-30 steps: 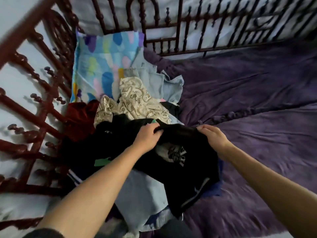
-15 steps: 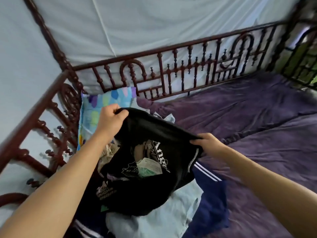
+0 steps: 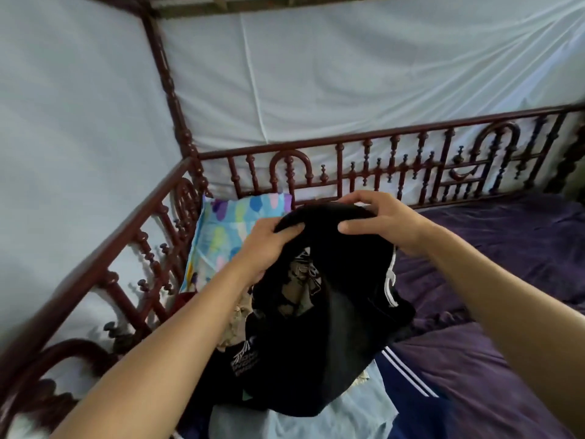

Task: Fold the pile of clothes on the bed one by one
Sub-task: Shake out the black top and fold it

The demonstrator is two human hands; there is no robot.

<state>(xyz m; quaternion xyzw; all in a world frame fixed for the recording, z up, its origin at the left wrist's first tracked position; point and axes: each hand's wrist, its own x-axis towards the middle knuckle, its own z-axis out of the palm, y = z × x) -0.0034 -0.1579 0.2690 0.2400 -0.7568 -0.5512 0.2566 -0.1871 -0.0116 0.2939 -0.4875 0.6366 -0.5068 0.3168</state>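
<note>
A black printed garment (image 3: 332,312) hangs bunched in the air above the pile of clothes (image 3: 285,416) at the bed's left corner. My left hand (image 3: 266,248) grips its upper edge with thumb on top. My right hand (image 3: 380,220) holds the same upper edge just to the right, fingers curled over the cloth. The pile below shows a light blue piece, a navy piece with white stripes (image 3: 408,378), a cream patterned piece and more black cloth.
A colourful pillow (image 3: 228,229) leans in the corner against the dark red wooden bed rail (image 3: 364,172). The purple bedspread (image 3: 506,264) stretches to the right. A pale mosquito net (image 3: 316,74) hangs behind the rails.
Both hands lifted the black garment higher off the pile and came closer together at its top edge. The view tilted upward.
</note>
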